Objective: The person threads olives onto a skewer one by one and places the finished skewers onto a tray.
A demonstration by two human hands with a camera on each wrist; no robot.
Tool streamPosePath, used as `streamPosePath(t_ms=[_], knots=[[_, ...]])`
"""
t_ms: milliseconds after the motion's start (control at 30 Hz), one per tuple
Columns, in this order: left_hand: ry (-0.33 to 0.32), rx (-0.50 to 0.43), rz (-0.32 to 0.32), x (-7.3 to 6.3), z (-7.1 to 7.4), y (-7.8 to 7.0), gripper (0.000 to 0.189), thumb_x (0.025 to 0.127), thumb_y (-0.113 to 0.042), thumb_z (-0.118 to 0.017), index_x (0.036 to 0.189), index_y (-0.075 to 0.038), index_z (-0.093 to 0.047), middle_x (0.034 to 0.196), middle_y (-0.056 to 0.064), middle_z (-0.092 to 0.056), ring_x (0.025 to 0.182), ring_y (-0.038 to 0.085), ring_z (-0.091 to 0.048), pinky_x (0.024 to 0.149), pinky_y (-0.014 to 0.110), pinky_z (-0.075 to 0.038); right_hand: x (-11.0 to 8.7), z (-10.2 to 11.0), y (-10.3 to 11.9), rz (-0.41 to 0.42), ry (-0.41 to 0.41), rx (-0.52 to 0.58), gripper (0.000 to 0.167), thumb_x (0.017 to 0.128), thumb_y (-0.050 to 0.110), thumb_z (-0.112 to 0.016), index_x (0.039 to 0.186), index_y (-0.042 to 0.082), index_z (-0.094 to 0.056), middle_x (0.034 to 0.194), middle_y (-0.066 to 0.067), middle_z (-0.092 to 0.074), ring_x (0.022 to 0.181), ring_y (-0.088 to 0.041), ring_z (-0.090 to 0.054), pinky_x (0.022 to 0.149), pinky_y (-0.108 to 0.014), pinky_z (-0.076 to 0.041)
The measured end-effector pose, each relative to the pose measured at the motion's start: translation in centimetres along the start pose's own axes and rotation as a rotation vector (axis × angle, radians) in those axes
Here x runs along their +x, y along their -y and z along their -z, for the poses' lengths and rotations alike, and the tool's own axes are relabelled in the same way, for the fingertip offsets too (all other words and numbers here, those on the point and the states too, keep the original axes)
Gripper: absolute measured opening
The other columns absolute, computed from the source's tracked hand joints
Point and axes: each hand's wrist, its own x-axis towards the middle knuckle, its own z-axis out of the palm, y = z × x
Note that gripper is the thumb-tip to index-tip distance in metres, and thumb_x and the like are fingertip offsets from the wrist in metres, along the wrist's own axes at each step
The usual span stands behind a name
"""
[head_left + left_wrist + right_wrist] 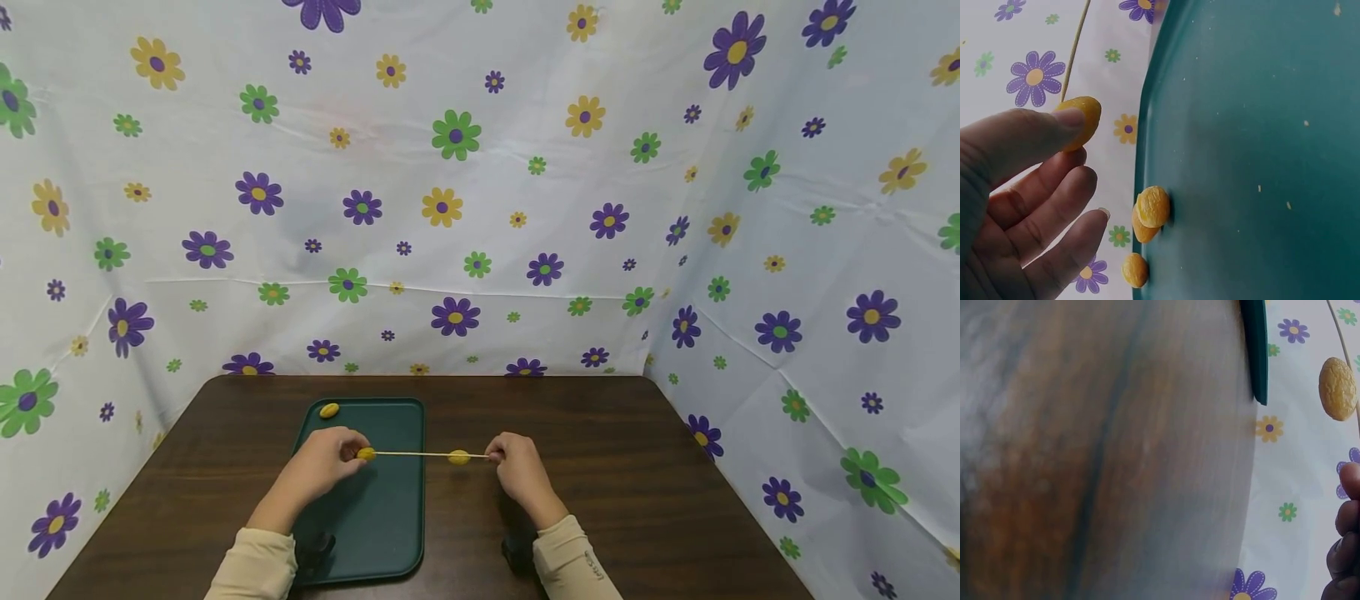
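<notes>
I'm seeing flowered cloth hanging around a worktop, a green tray lying there; the right grip is pinching a thin stick by one end, the left grip a yellow oval at the other, another oval sitting between; the left-wrist view alone is showing three loose ovals at the tray's edge

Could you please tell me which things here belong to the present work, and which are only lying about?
Probably in the job:
thin, pale, straight stick, held by the right hand
yellow, wrinkled, oval piece along it
second yellow piece, pinched by the left hand
dark-green rectangular tray with loose yellow pieces

Probably just surroundings:
brown wood-grain table
white flower-printed cloth
</notes>
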Motion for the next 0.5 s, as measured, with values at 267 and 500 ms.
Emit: streamPosePath(t_ms=[267, 500], knots=[[-0.015, -0.002, -0.040, 0.21, -0.10, 0.02, 0.014, 0.083, -0.004, -0.082, 0.094, -0.010, -0.076, 0.084, -0.006, -0.066, 0.074, 0.007, -0.058, 0.066, 0.025, -0.053, -0.06, -0.03, -0.03, 0.003, -0.003, -0.002, 0.025, 0.079, -0.015, -0.073, 0.074, 0.009, -0.072, 0.074, 0.004, -0.066, 0.068, -0.009, -0.058, 0.062, -0.026, -0.052], [-0.037, -0.011, -0.122, 0.33, -0.30, 0.08, 0.015, 0.082, -0.003, -0.083, 0.093, -0.011, -0.077, 0.083, -0.008, -0.065, 0.073, 0.006, -0.059, 0.065, 0.023, -0.054, 0.06, -0.08, -0.02, -0.020, 0.005, -0.032, 0.027, 0.080, -0.014, -0.073, 0.074, 0.012, -0.072, 0.075, 0.005, -0.066, 0.070, -0.011, -0.061, 0.064, -0.028, -0.053]])
